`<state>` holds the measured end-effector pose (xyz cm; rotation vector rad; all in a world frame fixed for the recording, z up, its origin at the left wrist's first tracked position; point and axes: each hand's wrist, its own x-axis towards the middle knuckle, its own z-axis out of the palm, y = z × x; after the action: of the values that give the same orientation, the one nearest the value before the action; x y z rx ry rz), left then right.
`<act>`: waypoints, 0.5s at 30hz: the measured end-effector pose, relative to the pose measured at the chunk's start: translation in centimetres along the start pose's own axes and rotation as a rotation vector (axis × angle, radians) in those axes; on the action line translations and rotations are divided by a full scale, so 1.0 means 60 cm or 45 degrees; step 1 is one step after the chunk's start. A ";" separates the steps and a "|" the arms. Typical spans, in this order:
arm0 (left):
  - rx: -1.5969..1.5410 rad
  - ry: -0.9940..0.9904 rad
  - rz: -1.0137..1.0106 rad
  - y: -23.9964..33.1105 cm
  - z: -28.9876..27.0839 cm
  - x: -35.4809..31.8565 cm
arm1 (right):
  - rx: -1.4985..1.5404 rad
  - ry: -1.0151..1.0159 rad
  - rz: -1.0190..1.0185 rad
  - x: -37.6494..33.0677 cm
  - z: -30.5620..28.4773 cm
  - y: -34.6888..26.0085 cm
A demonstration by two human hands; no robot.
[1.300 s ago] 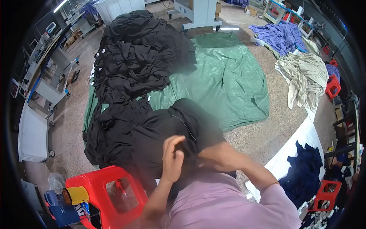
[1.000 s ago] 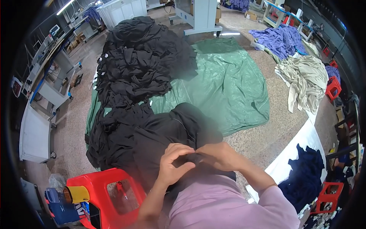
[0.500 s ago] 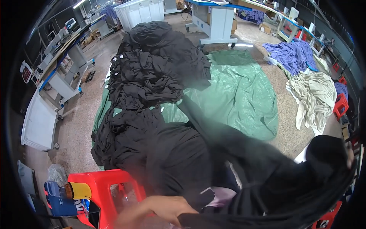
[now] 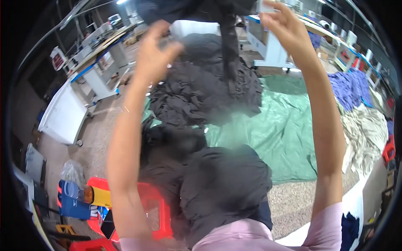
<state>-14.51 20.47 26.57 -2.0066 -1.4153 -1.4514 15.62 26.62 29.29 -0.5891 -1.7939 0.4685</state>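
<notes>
Both my arms are raised ahead of me. A black garment [image 4: 201, 11] is up at the top edge, with a long narrow strip hanging down over the pile. My left hand [image 4: 155, 52] is just below its left side, thumb and fingers spread, with no cloth seen in it. At its right side is my right hand [image 4: 287, 27], slightly blurred, fingers bent but apart, with no cloth seen in it. More black cloth [image 4: 226, 184] covers my lap. Beyond my knees rises a large heap of black garments [image 4: 180, 92], partly behind the strip.
A green plastic sheet [image 4: 284, 134] lies under the heap and to its right. On the left, a red stool [image 4: 161, 209] bears a phone [image 4: 108, 224] and a yellow-wrapped jar [image 4: 100, 196]. Purple cloth [image 4: 351, 88] and cream cloth [image 4: 364, 129] lie at the right.
My hands have gone from low down, the left at my lap and the right far out, to high ahead. The black garment, earlier stretched across to the right, is now up in front.
</notes>
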 end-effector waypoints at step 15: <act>-0.629 -0.504 -0.577 0.216 -0.064 -0.402 | 2.024 -1.016 -0.169 -0.369 -0.040 -0.238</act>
<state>-6.18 -1.36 11.76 -2.4939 -1.9219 -1.7999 20.97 1.92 21.55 0.9334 -1.4825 1.9050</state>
